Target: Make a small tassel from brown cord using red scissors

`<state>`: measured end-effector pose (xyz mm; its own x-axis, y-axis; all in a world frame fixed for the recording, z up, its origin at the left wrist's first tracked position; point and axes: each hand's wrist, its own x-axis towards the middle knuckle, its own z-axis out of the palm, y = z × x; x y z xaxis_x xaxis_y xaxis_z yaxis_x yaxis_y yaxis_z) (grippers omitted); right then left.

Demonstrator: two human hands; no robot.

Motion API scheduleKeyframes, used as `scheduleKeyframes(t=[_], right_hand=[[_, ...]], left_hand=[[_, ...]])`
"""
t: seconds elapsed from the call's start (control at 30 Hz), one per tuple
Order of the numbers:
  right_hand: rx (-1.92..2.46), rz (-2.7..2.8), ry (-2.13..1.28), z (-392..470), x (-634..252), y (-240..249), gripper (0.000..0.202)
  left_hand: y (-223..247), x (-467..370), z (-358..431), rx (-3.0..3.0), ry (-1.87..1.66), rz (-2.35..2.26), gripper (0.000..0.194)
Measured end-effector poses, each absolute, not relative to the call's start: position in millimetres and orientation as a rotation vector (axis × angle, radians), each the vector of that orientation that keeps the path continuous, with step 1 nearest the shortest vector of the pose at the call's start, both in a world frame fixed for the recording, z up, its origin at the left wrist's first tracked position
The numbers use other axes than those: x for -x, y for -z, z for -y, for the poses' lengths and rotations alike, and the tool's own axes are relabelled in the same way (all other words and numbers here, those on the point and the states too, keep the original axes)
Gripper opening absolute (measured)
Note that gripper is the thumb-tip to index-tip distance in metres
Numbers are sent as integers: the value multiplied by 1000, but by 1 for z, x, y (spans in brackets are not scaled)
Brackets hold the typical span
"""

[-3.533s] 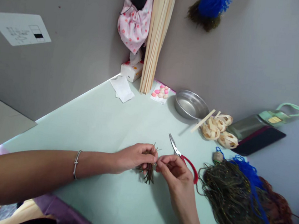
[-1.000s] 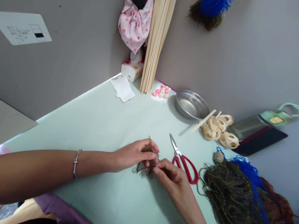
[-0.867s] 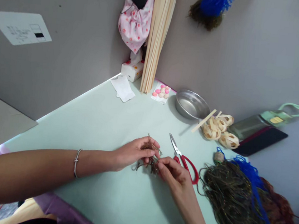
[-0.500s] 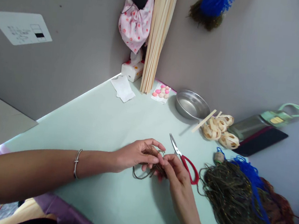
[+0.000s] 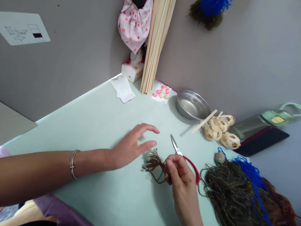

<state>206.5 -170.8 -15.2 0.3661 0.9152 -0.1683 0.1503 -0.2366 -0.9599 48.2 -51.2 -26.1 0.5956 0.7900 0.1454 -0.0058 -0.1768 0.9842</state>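
Note:
Between the thumb and fingers of my right hand [image 5: 183, 176] is a small brown yarn tassel [image 5: 154, 162]. Its frayed strands fan out to the left, and one loose strand loops below. My left hand [image 5: 133, 145] hovers just left of the tassel, thumb and forefinger spread apart, holding nothing. Behind my right hand lies a pair of scissors [image 5: 176, 145], red-handled, blades pointing away to the upper left. My right fingers hide part of the tassel and of one scissor handle.
Dark green yarn [image 5: 228, 194] with blue strands [image 5: 261, 212] heaps at the right. Behind it are woven wood-strip balls [image 5: 230, 140], a metal bowl [image 5: 192, 105], a bottle [image 5: 252, 123] and a dark flat object [image 5: 267, 140]. Wood strips [image 5: 159, 37] stand in the corner beside a tissue box [image 5: 132, 71].
My left hand has let go of the tassel and moved up and left, its fingers opening. The tassel's strands now show, with my right hand still holding it.

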Motion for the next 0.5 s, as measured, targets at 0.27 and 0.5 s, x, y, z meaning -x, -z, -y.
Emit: scheduleKeyframes(t=[0.27,0.5], right_hand=[[1607,926,-971,172,-204,14,24],[1512,972,-1127,170,-197,17,25]], left_hand=[[37,-55,66,-1380,-306,-385,16],[38,-57,63,-1227,-438,-471,29]])
